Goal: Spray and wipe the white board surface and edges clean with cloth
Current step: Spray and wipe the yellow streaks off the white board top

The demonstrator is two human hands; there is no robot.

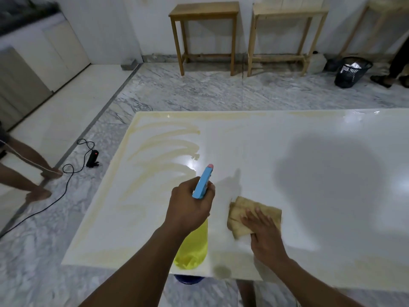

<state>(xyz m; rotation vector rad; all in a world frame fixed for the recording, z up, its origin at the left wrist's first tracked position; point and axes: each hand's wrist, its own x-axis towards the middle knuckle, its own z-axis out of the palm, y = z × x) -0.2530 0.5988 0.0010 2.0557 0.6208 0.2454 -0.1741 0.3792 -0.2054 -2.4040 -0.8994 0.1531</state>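
Note:
A large glossy white board [276, 156] lies flat in front of me, streaked with yellowish smears on its left half and along its far edge. My left hand [188, 207] grips a spray bottle [194, 247] with yellow liquid and a blue trigger head, held above the board's near middle with the nozzle pointing away from me. My right hand [263, 231] presses flat on a folded brown cloth [243, 214] that rests on the board just right of the bottle.
Marble floor surrounds the board. A black power strip [92, 158] with its cable lies on the floor to the left, near another person's bare legs [28, 165]. Two wooden tables [205, 32] stand at the far wall, a black basket [352, 70] to their right.

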